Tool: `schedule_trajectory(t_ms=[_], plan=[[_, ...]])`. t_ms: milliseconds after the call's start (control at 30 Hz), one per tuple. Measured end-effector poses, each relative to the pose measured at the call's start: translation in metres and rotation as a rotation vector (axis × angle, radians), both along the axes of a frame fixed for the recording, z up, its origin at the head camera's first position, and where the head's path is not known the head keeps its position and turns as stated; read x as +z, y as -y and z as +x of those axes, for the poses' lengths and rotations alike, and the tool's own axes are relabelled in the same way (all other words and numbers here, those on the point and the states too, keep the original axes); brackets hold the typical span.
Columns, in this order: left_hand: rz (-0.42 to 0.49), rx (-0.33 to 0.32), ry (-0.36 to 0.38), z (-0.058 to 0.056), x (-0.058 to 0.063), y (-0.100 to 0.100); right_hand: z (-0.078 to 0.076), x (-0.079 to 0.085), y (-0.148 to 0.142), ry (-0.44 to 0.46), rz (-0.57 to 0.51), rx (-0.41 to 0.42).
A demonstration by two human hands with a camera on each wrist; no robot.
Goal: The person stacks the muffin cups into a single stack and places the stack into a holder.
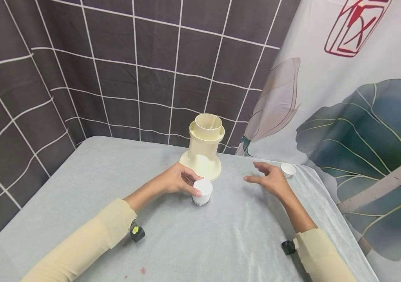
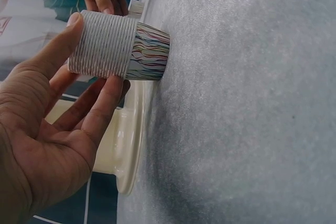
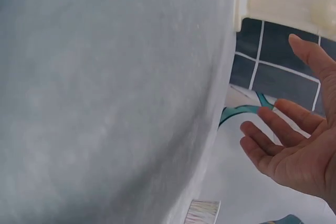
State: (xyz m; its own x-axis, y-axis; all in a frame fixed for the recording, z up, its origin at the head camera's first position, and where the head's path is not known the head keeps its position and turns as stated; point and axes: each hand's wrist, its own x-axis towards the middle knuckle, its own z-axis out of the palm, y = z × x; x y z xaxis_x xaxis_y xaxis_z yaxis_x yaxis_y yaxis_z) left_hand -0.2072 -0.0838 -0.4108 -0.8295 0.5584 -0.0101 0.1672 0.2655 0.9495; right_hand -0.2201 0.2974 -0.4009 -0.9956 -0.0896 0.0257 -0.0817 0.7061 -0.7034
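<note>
A stack of nested paper cups (image 1: 202,192) stands rims up on the grey cloth, its ribbed rims and wavy coloured stripes showing in the left wrist view. My left hand (image 1: 177,180) grips it, thumb on one side and fingers on the other. Just behind stands a cream cup-dispenser-like stand (image 1: 200,150) with a round open top and wide flared base. To the right, my right hand (image 1: 270,180) hovers with spread, relaxed fingers and holds nothing; its palm shows in the right wrist view. Beyond that hand sits a small white paper cup (image 1: 288,170) with a striped side (image 3: 202,212).
A pale grey cloth (image 1: 172,243) covers the table. Dark curtain with white grid lines (image 1: 115,78) hangs behind its far edge and left side. At the right hangs a white cloth with printed leaves (image 1: 369,125), close to the table's right edge.
</note>
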Motion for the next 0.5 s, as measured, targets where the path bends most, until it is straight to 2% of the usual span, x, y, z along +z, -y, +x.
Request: schedule_trajectory(t_ms=[500], plan=[[0.005,-0.001,-0.003,0.001,0.000,0.000,-0.002,0.012,-0.017,0.020,0.060,-0.085]])
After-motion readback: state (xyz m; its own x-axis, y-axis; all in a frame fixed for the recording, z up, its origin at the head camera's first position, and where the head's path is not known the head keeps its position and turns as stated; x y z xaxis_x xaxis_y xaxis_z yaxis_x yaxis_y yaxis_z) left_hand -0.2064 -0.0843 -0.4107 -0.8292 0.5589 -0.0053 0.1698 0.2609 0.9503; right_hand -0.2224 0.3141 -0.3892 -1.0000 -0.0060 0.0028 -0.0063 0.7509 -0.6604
